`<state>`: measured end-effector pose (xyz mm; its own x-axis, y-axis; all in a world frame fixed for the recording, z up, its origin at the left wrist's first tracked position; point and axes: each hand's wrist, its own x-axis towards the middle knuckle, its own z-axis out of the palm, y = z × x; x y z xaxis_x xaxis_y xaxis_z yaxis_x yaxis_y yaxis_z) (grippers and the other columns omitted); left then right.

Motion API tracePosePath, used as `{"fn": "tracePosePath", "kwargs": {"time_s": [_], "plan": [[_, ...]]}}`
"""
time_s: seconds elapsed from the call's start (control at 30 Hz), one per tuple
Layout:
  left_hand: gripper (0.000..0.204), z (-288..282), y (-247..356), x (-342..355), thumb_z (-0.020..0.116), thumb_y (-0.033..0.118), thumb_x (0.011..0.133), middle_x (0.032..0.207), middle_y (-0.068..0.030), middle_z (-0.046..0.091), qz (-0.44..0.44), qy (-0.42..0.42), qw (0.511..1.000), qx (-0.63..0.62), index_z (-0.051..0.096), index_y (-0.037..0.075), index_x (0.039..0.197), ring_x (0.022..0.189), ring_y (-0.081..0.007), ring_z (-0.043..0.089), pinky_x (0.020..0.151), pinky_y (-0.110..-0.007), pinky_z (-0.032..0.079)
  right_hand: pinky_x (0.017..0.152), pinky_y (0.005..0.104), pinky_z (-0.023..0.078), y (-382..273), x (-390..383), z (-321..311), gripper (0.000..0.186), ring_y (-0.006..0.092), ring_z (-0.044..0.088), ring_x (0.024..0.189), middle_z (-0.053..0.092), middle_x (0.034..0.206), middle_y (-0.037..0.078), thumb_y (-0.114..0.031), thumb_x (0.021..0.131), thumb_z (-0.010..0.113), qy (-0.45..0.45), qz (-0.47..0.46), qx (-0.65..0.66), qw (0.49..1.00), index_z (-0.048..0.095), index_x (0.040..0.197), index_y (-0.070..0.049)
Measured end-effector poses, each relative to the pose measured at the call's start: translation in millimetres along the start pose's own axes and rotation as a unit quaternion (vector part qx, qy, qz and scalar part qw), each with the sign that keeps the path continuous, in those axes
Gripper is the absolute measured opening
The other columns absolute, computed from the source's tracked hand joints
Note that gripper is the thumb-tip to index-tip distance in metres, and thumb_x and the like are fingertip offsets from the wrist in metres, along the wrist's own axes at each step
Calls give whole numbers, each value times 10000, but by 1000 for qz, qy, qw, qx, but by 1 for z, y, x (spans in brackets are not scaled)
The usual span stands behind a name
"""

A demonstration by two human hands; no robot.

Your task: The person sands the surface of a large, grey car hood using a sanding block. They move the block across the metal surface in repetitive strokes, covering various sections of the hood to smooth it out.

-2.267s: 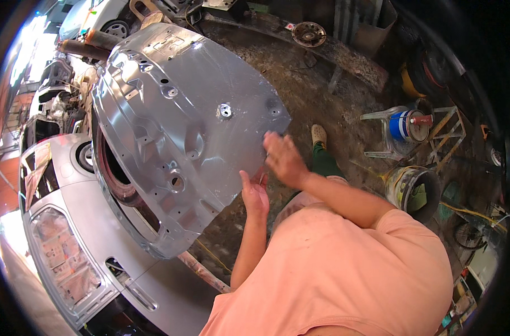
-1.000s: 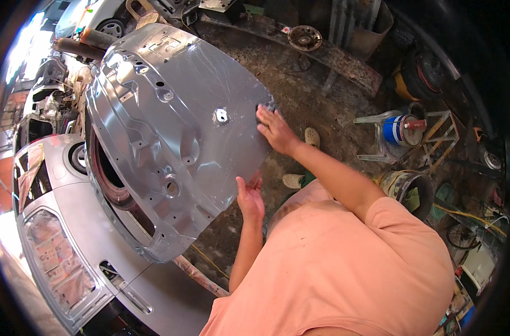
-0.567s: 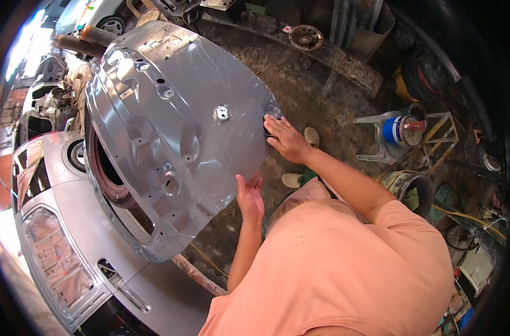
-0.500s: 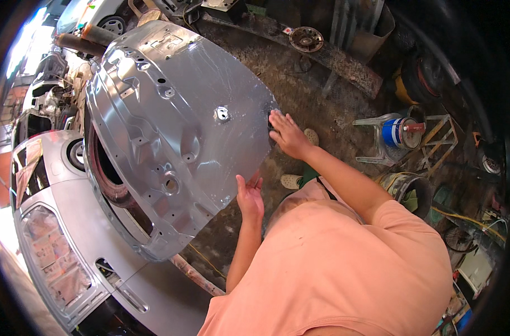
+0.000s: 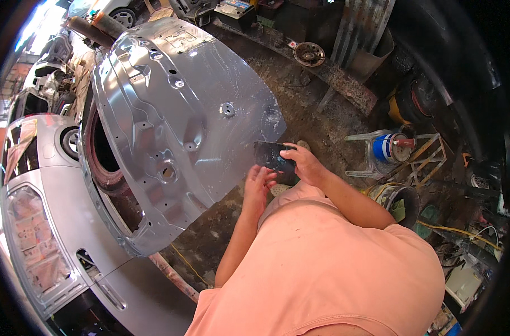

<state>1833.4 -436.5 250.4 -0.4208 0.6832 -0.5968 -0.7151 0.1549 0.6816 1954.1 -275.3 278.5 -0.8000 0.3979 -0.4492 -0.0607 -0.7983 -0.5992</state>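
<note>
In front of me lies a large silver-grey car body panel (image 5: 210,134), with pressed ridges, holes and pale wet-looking smears. My right hand (image 5: 306,164) pinches one end of a dark sheet of sandpaper (image 5: 271,157) between thumb and fingers, just off the panel's near edge. Close by the sheet's lower edge is my left hand (image 5: 257,187), fingers loosely curled and apart. Whether its fingertips touch the sheet is hard to see.
A silver car (image 5: 70,190) with papered windows stands at the left. To the right, a blue and white can (image 5: 384,148) sits on a metal stool (image 5: 360,154), near a bucket (image 5: 409,199). A rusty beam (image 5: 344,87) crosses the far side.
My right hand has come back off the panel's edge, and the sandpaper now shows in it. My left hand has turned and its fingers have curled close to the sheet.
</note>
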Motion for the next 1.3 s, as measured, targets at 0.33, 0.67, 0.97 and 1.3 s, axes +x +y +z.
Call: {"fn": "tracePosePath", "kwargs": {"time_s": [0.33, 0.67, 0.97, 1.3], "plan": [[198, 4, 33, 14, 676, 145, 1034, 1016, -37, 709, 201, -18, 952, 231, 665, 29, 1194, 930, -141, 652, 816, -282, 514, 972, 319, 492, -44, -3, 12, 384, 140, 627, 1045, 703, 1157, 61, -102, 950, 709, -125, -14, -380, 917, 644, 1318, -18], [266, -10, 20, -2, 635, 227, 1070, 1110, -49, 724, 53, -8, 966, 253, 667, 38, 1254, 1004, -138, 673, 856, -294, 519, 810, 332, 542, -15, 82, -104, 260, 164, 668, 840, 716, 966, 80, -228, 1029, 637, 108, -8, -189, 976, 638, 1203, -35], [432, -27, -3, 22, 584, 422, 1092, 1185, -86, 728, -31, 111, 992, 55, 605, 63, 1330, 1064, -175, 672, 879, -329, 525, 782, 367, 491, 18, 146, -127, 447, 187, 610, 886, 664, 975, 57, -422, 975, 729, 173, -33, -313, 933, 656, 1182, -33], [416, -13, 0, 23, 582, 502, 1075, 1152, -73, 745, 9, 148, 989, 23, 669, 127, 1234, 1144, -180, 662, 961, -362, 483, 857, 382, 515, -30, 201, -106, 510, 221, 654, 954, 726, 1053, 88, -450, 959, 762, 176, -81, -351, 916, 661, 1156, 9]]}}
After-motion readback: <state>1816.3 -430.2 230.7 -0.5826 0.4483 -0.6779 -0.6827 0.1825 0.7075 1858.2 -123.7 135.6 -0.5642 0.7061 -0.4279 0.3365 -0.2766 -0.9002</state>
